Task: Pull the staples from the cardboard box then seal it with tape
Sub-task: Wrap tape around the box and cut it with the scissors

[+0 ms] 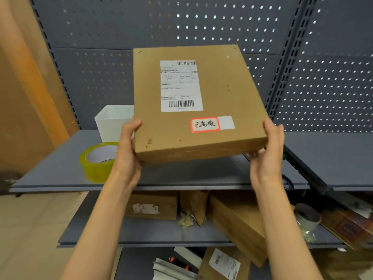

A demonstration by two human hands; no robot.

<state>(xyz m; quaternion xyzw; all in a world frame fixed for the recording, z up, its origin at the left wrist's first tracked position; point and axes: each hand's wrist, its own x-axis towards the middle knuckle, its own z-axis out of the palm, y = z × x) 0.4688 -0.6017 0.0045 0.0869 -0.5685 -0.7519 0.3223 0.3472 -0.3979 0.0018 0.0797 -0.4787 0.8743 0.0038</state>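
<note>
- The cardboard box (193, 106) is held tilted above the shelf (181, 176), label face toward the camera.
- The left hand (129, 146) and right hand (268, 150) grip its near corners, fingers curled underneath.
- The tape roll (96, 160) stands on the shelf just beside the left hand, the nearer one for taping.

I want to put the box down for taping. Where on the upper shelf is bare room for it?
The upper shelf looks bare under the cardboard box, between the tape roll and the shelf's right end. The left is crowded by the roll and a white bin. The left hand and right hand hold the box.
</note>
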